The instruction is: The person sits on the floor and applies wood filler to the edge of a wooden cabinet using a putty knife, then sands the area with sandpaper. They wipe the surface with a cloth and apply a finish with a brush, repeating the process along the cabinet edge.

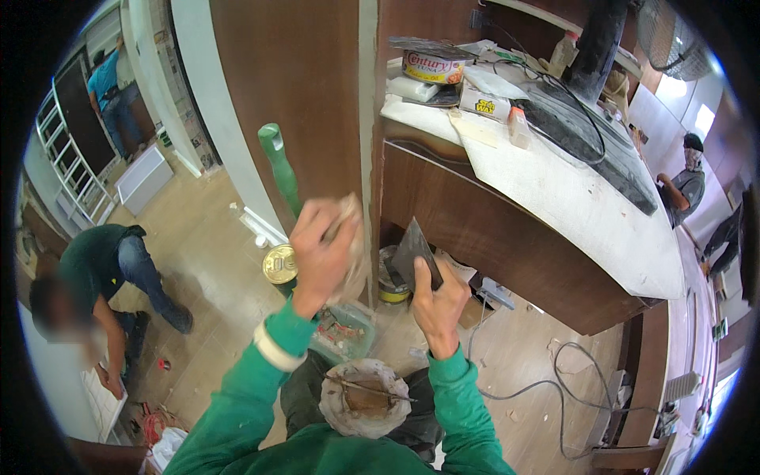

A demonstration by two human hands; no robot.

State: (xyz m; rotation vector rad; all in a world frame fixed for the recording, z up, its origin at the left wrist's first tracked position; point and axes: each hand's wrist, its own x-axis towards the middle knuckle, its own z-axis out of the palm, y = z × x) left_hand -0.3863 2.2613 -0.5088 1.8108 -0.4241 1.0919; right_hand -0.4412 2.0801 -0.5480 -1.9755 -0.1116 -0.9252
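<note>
I record solid green on both my sleeves and cream on the wristband. My scraper is dark grey; the held piece, tan. At six o'clock, the bowl is off-white, brown inside. At eleven, the panel is reddish brown; at two, the worktop, white.

The white counter carries a small box, an orange-capped bottle and a dark slab. On the tan floor lie a grey cable and a white box.
</note>
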